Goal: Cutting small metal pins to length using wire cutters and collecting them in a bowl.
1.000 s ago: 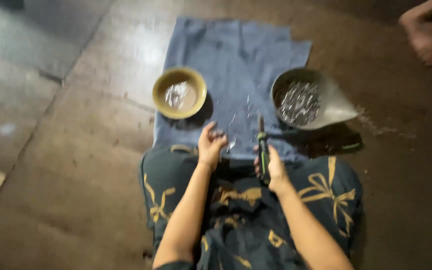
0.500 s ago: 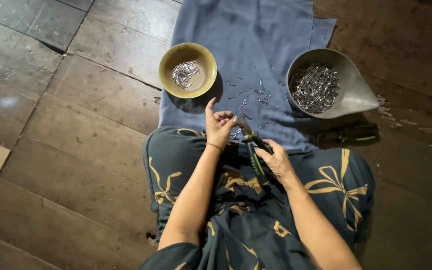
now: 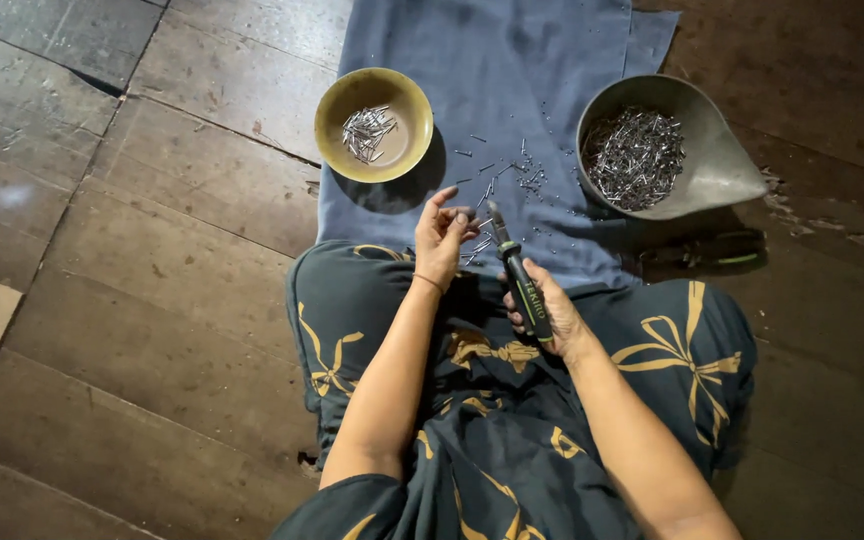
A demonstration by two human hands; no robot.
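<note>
a person sits on a dark wooden floor (image 3: 152,230) with a blue cloth (image 3: 512,70) spread in front of the knees. the right hand (image 3: 542,310) is wrapped around the handles of a pair of pliers (image 3: 520,285), whose long axis runs from the palm up and slightly left, nose toward the left hand. the left hand (image 3: 442,235) sits just left of the nose, fingers pinched narrow around what looks like a small metal pin (image 3: 477,222); it is too small to be sure. loose pins (image 3: 512,175) are scattered on the cloth just beyond both hands. a yellow bowl (image 3: 330,120) with a few pins stands up and left, nearer the left hand. a grey metal scoop (image 3: 722,160), heaped with pins, stands up and right. the pliers' handles carry a green stripe.
</note>
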